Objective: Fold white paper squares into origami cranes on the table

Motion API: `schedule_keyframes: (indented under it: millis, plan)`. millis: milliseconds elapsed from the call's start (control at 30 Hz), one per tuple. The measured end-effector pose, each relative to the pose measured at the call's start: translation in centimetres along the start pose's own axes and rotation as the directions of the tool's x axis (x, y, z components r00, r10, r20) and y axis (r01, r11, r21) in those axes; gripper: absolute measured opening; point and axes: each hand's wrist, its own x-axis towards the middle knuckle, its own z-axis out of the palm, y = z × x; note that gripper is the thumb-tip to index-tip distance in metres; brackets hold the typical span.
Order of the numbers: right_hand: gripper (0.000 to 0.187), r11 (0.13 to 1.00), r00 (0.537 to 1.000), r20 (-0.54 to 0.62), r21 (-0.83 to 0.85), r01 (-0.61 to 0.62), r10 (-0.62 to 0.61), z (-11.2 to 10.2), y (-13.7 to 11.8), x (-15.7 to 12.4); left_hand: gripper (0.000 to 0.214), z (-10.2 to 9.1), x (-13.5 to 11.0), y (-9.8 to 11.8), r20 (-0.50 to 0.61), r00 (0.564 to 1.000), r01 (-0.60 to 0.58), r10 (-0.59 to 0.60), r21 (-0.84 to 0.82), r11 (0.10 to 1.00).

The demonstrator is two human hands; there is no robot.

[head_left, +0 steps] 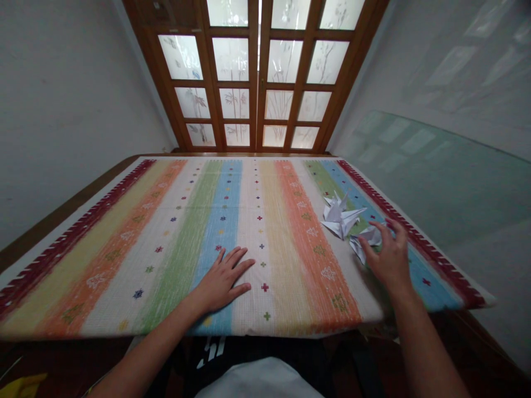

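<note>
My left hand [224, 278] lies flat on the striped cloth [124, 249], fingers stretched out, palm down, holding nothing. My right hand [388, 254] reaches to the right side of the table with fingers spread and curved over a small folded white paper piece [365, 239]; the fingertips touch it. Just beyond it lies a pile of folded white paper shapes [340, 215], pointed like paper cranes.
The colourful striped cloth covers a wooden table whose near edge [207, 331] runs in front of my body. Behind the table stands a wooden door with frosted glass panes [257, 83]. White walls close in on both sides. Something yellow [20, 384] lies low at the left.
</note>
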Motion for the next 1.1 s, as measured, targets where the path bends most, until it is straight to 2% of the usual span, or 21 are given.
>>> schedule_keyframes:
  millis: [67,133,167,233,333,433,500,633,800,1100]
  plan:
    - [0.047,0.996,0.996,0.008,0.004,0.089,-0.089,-0.4,-2.3,0.7,0.062,-0.5,0.2,-0.4,0.009,1.000,-0.004,0.004,0.022,1.000]
    - [0.051,0.974,0.969,0.109,0.083,0.213,-0.221,0.0,-5.0,1.2,0.066,-1.2,0.7,-1.0,0.000,1.000,-0.004,0.004,0.053,0.999]
    - [0.056,0.954,0.941,0.173,0.131,0.270,-0.291,0.5,-6.4,1.4,0.069,-1.7,1.2,-1.4,-0.017,1.000,-0.006,0.007,0.073,0.997]
    - [0.068,0.895,0.843,0.310,0.233,0.380,-0.439,2.2,-8.9,1.3,0.074,-2.4,2.3,-2.0,-0.052,0.998,-0.025,0.031,0.109,0.994]
    - [0.083,0.803,0.645,0.479,0.349,0.483,-0.595,5.8,-11.7,0.8,0.079,-2.8,4.3,-2.7,-0.060,0.996,-0.061,0.068,0.119,0.991]
    - [0.095,0.793,0.491,0.628,0.410,0.451,-0.604,9.0,-13.2,0.3,0.081,-2.3,6.0,-3.3,-0.038,0.994,-0.098,0.103,0.109,0.989]
    - [0.096,0.803,0.443,0.676,0.427,0.415,-0.588,10.5,-13.6,0.2,0.081,-1.7,6.7,-3.7,-0.029,0.994,-0.107,0.110,0.094,0.990]
    - [0.098,0.807,0.415,0.696,0.459,0.370,-0.586,11.8,-13.8,0.0,0.083,-0.6,6.9,-4.6,-0.031,0.993,-0.112,0.114,0.058,0.992]
    - [0.103,0.829,0.389,0.735,0.454,0.327,-0.556,11.9,-13.6,-0.5,0.087,-0.3,6.6,-4.7,0.014,0.995,-0.100,0.100,0.023,0.995]
    - [0.104,0.822,0.411,0.714,0.464,0.329,-0.568,11.9,-13.6,-0.8,0.102,-0.7,6.4,-4.2,0.084,0.991,-0.106,0.103,0.033,0.994]
